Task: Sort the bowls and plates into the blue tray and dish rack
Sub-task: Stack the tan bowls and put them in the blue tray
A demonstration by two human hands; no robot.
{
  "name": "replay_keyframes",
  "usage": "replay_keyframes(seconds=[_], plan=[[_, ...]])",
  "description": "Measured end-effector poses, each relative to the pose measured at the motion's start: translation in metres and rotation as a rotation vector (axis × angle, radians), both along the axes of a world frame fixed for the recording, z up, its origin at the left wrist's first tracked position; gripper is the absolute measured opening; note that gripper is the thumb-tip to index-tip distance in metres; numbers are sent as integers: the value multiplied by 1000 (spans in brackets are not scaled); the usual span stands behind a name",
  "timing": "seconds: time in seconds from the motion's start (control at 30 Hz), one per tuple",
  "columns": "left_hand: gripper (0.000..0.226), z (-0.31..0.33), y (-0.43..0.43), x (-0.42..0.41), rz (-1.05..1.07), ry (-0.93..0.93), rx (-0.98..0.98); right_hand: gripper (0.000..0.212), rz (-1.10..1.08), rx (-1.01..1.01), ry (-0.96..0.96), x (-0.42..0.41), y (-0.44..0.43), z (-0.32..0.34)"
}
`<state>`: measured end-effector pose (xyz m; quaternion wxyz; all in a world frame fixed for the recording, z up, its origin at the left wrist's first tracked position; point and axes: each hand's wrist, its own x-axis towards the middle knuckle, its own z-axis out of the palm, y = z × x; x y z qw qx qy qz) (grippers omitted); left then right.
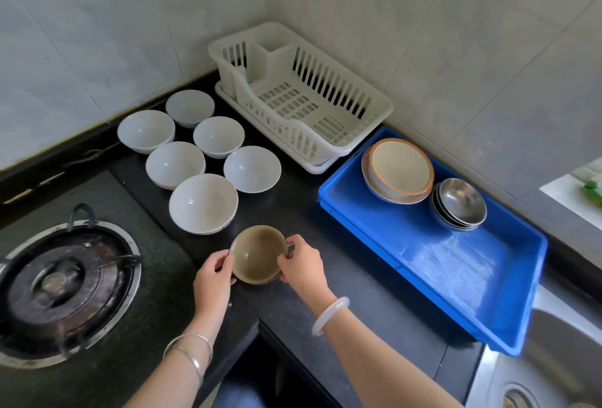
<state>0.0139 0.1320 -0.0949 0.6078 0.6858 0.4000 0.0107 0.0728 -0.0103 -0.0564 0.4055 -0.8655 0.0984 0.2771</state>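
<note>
The gas burner (62, 280) is cut by the left edge, and the steel sink (550, 372) by the right and bottom edges. At the far right a green thing (591, 191) is cut off and too blurred to name. The left hand (213, 280) and right hand (301, 266) hide both sides of the brown bowl (255, 254) — whether more bowls sit under it is unclear. The steel bowls (459, 204) are nested; their number is unclear.
</note>
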Motion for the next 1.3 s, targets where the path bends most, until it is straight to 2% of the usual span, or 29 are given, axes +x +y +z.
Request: replay_keyframes(seconds=[0.17, 0.3, 0.37, 0.67, 0.87, 1.0, 1.13, 1.3], plan=[[25, -1, 3, 4, -27, 24, 0, 38, 40, -107, -28, 0, -6, -7], [23, 0, 1, 7, -6, 16, -51, 44, -41, 143, 190, 5, -10, -8], [24, 3, -2, 10, -23, 14, -49, 44, -102, 210, 218, 6, -12, -8], [17, 49, -49, 54, -154, -157, -124, 35, -357, 237, 1, 15, -59, 21], [13, 81, -113, 80, -358, -227, -253, 25, -605, 302, -162, 16, -132, 41], [12, 89, -174, 95, -518, -189, -307, 17, -793, 310, -233, 9, -190, 44], [15, 87, -235, 105, -722, -145, -263, 8, -978, 203, -267, -3, -240, 38], [20, 78, -304, 116, -788, 42, -362, 13, -1143, 144, -238, -16, -292, 26]])
